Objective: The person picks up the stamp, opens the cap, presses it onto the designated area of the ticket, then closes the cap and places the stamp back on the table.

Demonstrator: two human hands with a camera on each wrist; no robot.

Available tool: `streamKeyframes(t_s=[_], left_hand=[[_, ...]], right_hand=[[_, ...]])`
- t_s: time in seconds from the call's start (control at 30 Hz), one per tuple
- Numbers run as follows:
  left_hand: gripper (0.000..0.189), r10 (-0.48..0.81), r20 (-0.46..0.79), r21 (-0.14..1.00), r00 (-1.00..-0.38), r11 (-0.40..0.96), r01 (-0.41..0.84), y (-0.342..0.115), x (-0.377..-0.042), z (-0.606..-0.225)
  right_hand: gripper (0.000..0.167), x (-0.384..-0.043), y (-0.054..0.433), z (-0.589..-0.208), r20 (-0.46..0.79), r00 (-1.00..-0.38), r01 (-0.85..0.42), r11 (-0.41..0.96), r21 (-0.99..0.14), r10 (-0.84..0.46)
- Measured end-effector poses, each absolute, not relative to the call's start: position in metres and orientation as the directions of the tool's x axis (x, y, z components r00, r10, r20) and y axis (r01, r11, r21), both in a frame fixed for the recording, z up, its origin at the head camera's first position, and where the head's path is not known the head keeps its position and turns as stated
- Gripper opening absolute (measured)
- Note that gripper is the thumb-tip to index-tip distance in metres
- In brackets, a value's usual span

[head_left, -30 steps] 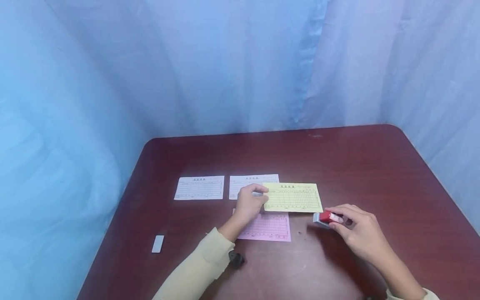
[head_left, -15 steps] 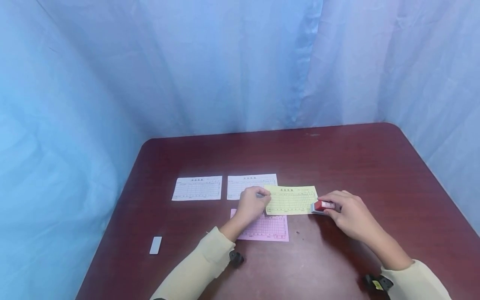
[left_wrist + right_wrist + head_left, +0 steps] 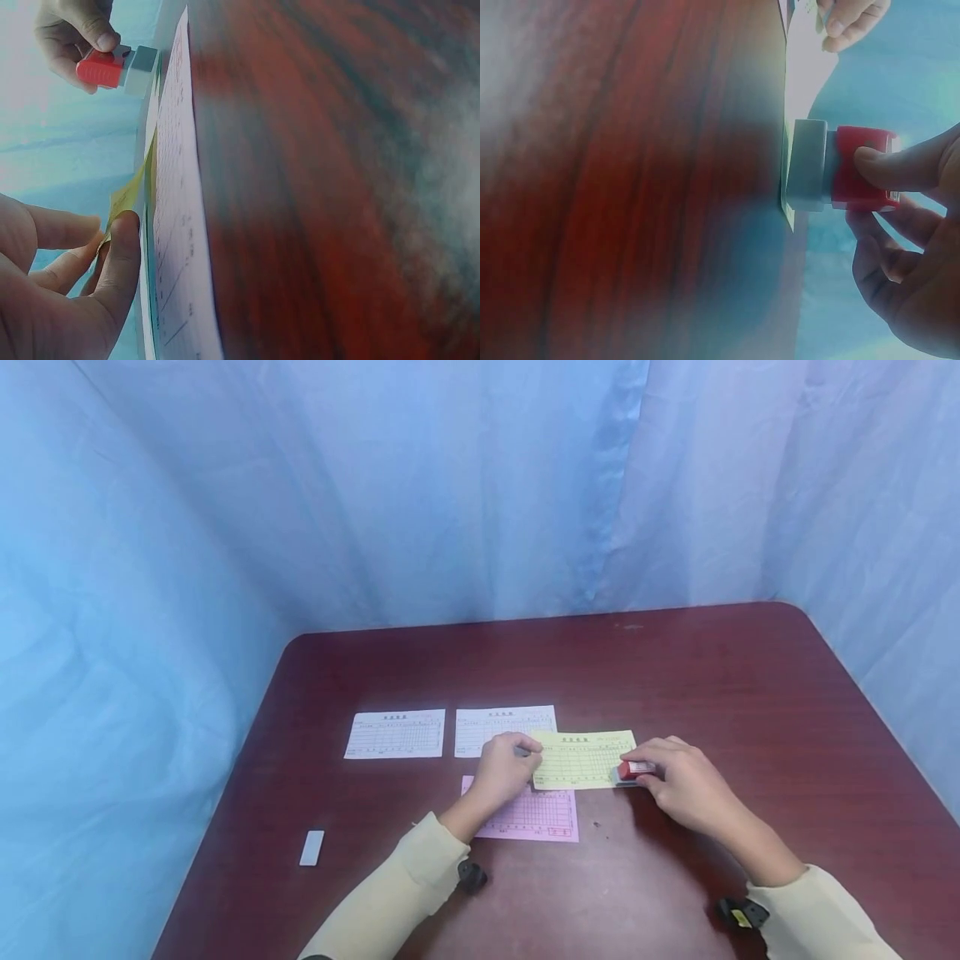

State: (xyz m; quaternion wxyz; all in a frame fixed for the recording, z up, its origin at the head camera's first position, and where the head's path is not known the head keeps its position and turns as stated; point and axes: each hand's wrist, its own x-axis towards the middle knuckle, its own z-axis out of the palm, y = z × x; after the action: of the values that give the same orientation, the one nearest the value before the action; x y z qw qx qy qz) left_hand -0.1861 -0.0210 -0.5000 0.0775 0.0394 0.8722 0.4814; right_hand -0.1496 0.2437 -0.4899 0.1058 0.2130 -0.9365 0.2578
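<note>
My left hand (image 3: 507,770) pinches the left edge of a yellow form slip (image 3: 573,760); in the left wrist view that edge curls up between thumb and fingers. A red and grey self-inking stamp (image 3: 862,166) is gripped by my right hand (image 3: 692,783). Its grey base stands at the lower right corner of the yellow slip, right at the paper in the right wrist view. Below lies a pink form slip (image 3: 536,817) with a red stamped mark at its lower right, partly covered by the left hand and the yellow slip.
Two white form slips (image 3: 395,734) lie side by side behind, the right one partly hidden by the left hand and yellow slip. A small pale rectangular piece (image 3: 312,848) rests at the left of the dark red table (image 3: 712,677). Blue curtains (image 3: 465,493) surround the table.
My right hand has brought the stamp leftward from beside the yellow slip onto its lower right corner. The left hand has kept its pinch, and the slip has come down slightly.
</note>
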Motion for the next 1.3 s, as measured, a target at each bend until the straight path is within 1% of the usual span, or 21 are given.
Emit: streamKeyframes(t_s=[0.4,0.63,0.73,1.0,1.3], left_hand=[[0.011,0.142,-0.122,0.839,-0.982,0.543,-0.026,-0.022,-0.183,-0.500],[0.012,0.157,-0.110,0.845,-0.981,0.535,-0.010,-0.019,-0.182,-0.497],[0.015,0.163,-0.122,0.854,-0.979,0.520,-0.020,-0.017,-0.182,-0.496],[0.021,0.187,-0.138,0.877,-0.973,0.480,-0.032,-0.013,-0.185,-0.498],[0.025,0.217,-0.165,0.883,-0.962,0.467,-0.046,-0.009,-0.188,-0.500]], right_hand=[[0.036,-0.147,0.241,-0.493,0.297,-0.885,-0.460,0.772,-0.439,-0.358],[0.036,-0.148,0.240,-0.491,0.269,-0.916,-0.390,0.821,-0.417,-0.299],[0.036,-0.150,0.241,-0.489,0.255,-0.923,-0.375,0.827,-0.418,-0.289],[0.035,-0.152,0.245,-0.492,0.277,-0.912,-0.399,0.806,-0.436,-0.302],[0.034,-0.156,0.248,-0.495,0.253,-0.925,-0.372,0.809,-0.455,-0.283]])
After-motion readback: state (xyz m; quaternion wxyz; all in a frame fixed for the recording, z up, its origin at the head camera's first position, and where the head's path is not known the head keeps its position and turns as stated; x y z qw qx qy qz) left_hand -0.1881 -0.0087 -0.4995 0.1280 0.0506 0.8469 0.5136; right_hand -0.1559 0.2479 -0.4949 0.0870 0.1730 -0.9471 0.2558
